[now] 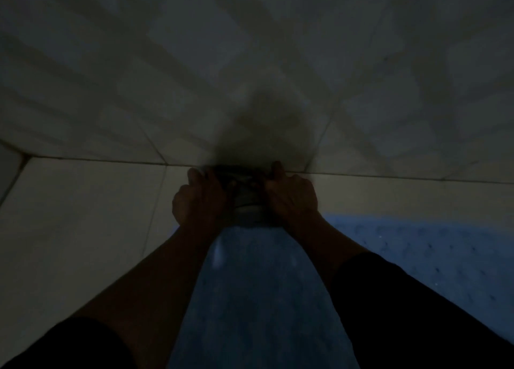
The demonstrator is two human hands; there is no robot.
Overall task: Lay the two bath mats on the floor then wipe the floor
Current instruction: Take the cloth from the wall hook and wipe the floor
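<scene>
Both hands: you have them side by side on a dark bunched cloth (pixel 244 196) at the far end of your reach, low by the line where floor meets wall.
Left hand (pixel 199 199): your fingers curl over the cloth's left end, with the knuckles up and the fingertips reaching its far edge.
Right hand (pixel 292 193): your fingers curl round the cloth's right end, and one finger sticks up at the far side against the wall joint.
Cloth: it is wadded between your two hands, dark on top with a paler grey band on the side nearer you; in this dim light you cannot tell its pattern or whether it lies flat on the tile.
Forearms: yours run back from the hands toward you, bare to dark sleeves (pixel 417 313) near the bottom corners.
Blue bath mat (pixel 445 257): it lies on the floor just behind and to the right of your right hand, its dotted surface showing, its far edge close to the wrist.
Blue stretch between your arms (pixel 258 299): it is the same colour as that mat, but you cannot tell whether it is a second mat or part of the first.
Floor (pixel 83 215): pale tiles with thin grout lines spread left of your left hand.
Wall (pixel 194 49): pale tiles rise beyond both hands, blurred and shadowed just above the cloth.
</scene>
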